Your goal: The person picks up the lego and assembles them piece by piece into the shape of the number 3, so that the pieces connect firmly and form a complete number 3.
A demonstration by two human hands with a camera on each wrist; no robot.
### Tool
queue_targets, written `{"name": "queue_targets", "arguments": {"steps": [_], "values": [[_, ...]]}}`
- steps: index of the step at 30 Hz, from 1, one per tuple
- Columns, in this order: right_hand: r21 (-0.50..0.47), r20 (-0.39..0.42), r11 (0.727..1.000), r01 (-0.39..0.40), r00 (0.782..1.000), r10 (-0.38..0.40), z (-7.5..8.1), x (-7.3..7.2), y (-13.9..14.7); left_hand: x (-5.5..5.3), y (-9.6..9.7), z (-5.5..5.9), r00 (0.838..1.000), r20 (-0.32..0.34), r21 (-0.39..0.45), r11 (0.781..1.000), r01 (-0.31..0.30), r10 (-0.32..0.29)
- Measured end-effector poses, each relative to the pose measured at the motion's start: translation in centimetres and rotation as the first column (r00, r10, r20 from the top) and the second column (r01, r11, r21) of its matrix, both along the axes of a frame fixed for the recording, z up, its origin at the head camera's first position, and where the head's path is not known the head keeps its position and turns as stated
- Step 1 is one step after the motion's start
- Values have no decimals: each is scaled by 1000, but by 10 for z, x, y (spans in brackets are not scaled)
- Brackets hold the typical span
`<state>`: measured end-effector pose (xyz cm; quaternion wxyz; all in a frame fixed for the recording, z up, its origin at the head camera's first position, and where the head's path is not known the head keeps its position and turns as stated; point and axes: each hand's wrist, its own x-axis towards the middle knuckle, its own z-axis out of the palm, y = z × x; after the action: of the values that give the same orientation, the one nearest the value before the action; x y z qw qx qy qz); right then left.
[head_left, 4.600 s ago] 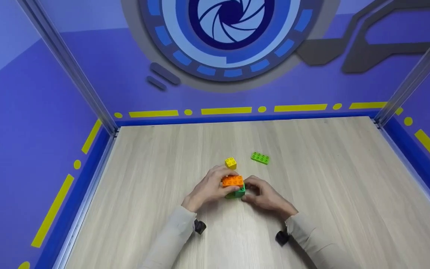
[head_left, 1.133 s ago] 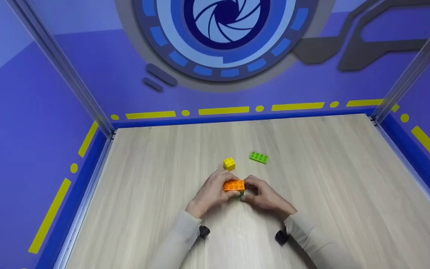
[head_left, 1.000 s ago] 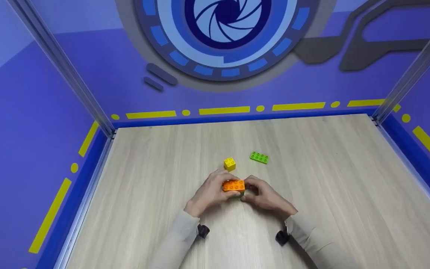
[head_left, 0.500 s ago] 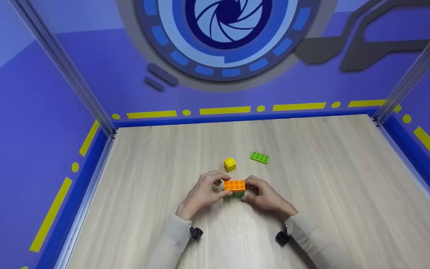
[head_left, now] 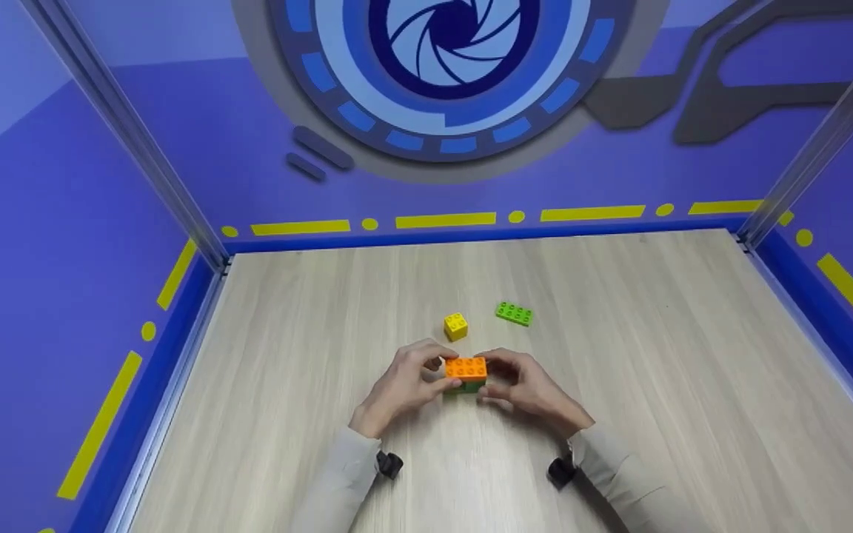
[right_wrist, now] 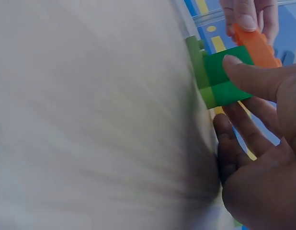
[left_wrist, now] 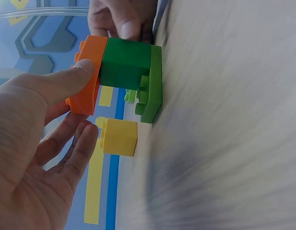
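An orange toy brick (head_left: 466,368) sits on top of a dark green brick (left_wrist: 126,62), which stands at one end of a light green plate brick (left_wrist: 153,88) on the table. The orange brick juts out over the plate's bare studs, leaving a gap beneath. My left hand (head_left: 400,381) pinches the orange brick's left end between thumb and fingers. At the other end, my right hand (head_left: 530,389) holds the dark green brick, thumb on its near face, as the right wrist view shows. Its fingers are partly hidden behind the stack.
A small yellow brick (head_left: 455,326) stands just beyond the stack. Farther back and to the right lies a lime green plate brick (head_left: 514,313). Blue printed walls (head_left: 367,192) enclose the wooden table (head_left: 619,311) at the back and sides.
The orange brick, earlier farther left with green showing at its right, now lines up with the green brick's right end. My left fingers have drawn back leftward, uncovering its top; the right hand barely moved.
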<state>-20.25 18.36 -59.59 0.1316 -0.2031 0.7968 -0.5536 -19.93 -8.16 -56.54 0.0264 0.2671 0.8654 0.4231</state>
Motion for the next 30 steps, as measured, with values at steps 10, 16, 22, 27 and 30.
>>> {"name": "queue_targets", "arguments": {"steps": [10,16,22,27,30], "values": [[-93,42,996,-7,999,11,4,3,0,-2,5,2,1000,-7,2,1000,13,-13],[-92,62,996,-3,998,9,1,5,0,-5,4,4,1000,6,17,1000,26,-26],[-97,66,995,-18,998,24,-1,4,1,-14,2,9,1000,14,23,1000,-16,16],[-61,60,998,-12,998,15,-2,3,2,-24,1,13,998,5,22,998,-59,59],[-53,57,999,-14,998,17,-2,3,3,-31,2,14,997,1,24,997,-77,77]]}}
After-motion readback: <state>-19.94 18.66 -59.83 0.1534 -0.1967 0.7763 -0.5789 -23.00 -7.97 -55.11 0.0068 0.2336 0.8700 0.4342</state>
